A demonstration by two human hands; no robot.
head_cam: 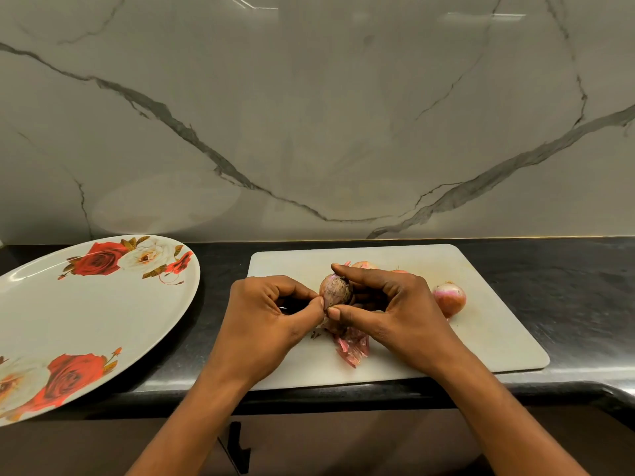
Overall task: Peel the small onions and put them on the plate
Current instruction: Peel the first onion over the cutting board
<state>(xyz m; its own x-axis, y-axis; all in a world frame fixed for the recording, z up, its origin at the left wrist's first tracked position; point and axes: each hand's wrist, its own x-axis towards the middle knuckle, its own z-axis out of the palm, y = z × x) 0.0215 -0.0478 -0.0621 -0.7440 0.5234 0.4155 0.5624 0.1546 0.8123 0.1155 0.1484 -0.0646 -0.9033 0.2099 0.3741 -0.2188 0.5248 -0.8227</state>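
Above the white cutting board (pixel 481 324), my right hand (pixel 395 307) holds a small brownish onion (pixel 336 291) between thumb and forefinger. My left hand (pixel 271 314) pinches the onion's skin at its lower left side with thumb and fingertip. A pink onion (pixel 450 298) lies on the board just right of my right hand. Parts of two more onions (pixel 364 264) show behind my right hand's fingers. Pink peeled skins (pixel 354 348) lie on the board under my hands. The white plate with red roses (pixel 86 324) sits at the left with nothing on it.
Board and plate rest on a black stone counter (pixel 567 286), whose front edge runs below my wrists. A marble wall rises right behind the counter. A dark cupboard handle (pixel 237 444) shows below the counter edge.
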